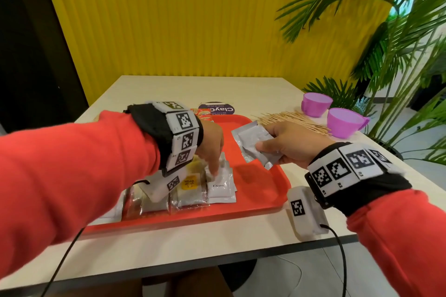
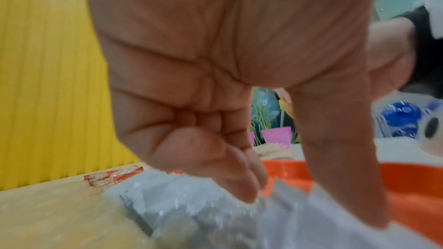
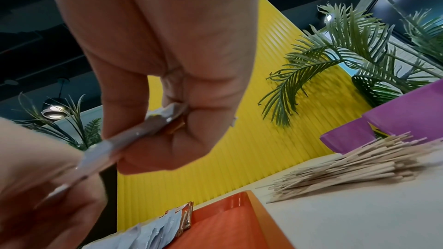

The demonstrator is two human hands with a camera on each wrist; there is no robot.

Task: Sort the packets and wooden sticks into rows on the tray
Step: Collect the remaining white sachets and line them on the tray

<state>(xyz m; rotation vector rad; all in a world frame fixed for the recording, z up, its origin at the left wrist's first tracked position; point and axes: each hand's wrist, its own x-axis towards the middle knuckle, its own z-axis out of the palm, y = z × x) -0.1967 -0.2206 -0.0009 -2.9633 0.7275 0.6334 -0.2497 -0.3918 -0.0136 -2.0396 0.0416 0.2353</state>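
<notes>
Progress: We judge the sorting partly done. A row of packets point(image 1: 193, 190) already lies along the near side of the tray point(image 1: 260, 190), and more is left to bring in.
Left hand: Our left hand point(image 1: 212, 144) reaches down onto the white packet marked "Cream" point(image 1: 220, 188); its fingers point(image 2: 242, 181) touch the stack, fairly straight, gripping nothing that we can make out.
Right hand: Our right hand point(image 1: 287, 144) hangs over the tray's right edge, thumb and fingers point(image 3: 191, 130) pinching a small bunch of silver packets point(image 1: 253, 144).
Left to do: The sticks point(image 1: 294, 120) lie in a loose heap on the surface point(image 1: 217, 241) beyond the tray, untouched as far as we can tell. Orange sachets point(image 1: 204, 113) sit at the tray's far edge, not yet in a row. The held packets need a place too.
Packets: flat, square, foil-like, with crimped edges; the silver ones look shiny and slightly crumpled. Some in the row are clear wrappers with a yellow label.
Sticks: thin, pale wood, straight, fanned and crossing.
Tray: red, smooth plastic, rounded corners, raised rim.
Surface: pale, matt, wood-look.
Cups: two purple cups point(image 1: 342, 122), smooth plastic, beside the sticks.
</notes>
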